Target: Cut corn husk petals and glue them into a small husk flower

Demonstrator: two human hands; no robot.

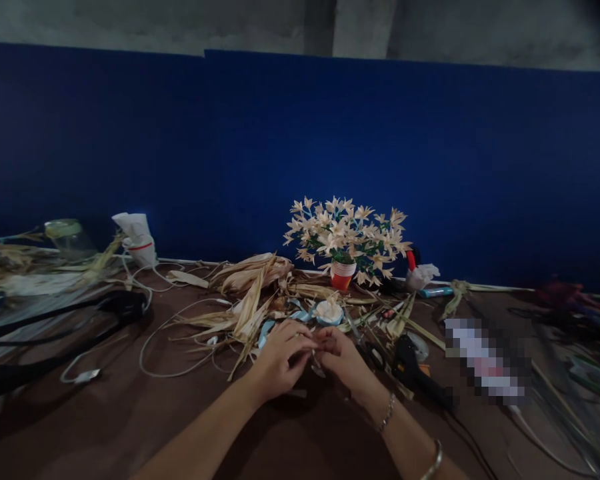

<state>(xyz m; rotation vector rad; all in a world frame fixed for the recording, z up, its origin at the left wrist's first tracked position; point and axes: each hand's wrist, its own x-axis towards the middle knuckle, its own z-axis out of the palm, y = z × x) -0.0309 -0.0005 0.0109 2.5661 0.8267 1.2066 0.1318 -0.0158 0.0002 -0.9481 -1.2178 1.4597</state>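
My left hand (284, 357) and my right hand (341, 359) meet fingertip to fingertip low over the brown table. Both are closed in a pinch at a small pale piece (317, 365), mostly hidden by the fingers; it looks like a scrap of dried husk. Just beyond my fingertips lie a pale husk flower (329, 311) and some light-blue ribbon (266, 331). Dark-handled scissors (375, 355) rest to the right of my right hand, and a black glue gun (414, 370) lies farther right.
Dried corn husks (253, 293) are heaped behind my hands. An artificial flower plant stands in a red-and-white cup (342, 274) near the blue partition (240, 147). White cable (147, 363) loops at left, beside a black strap-like object (115, 307). A blurred-out item (483, 360) lies right.
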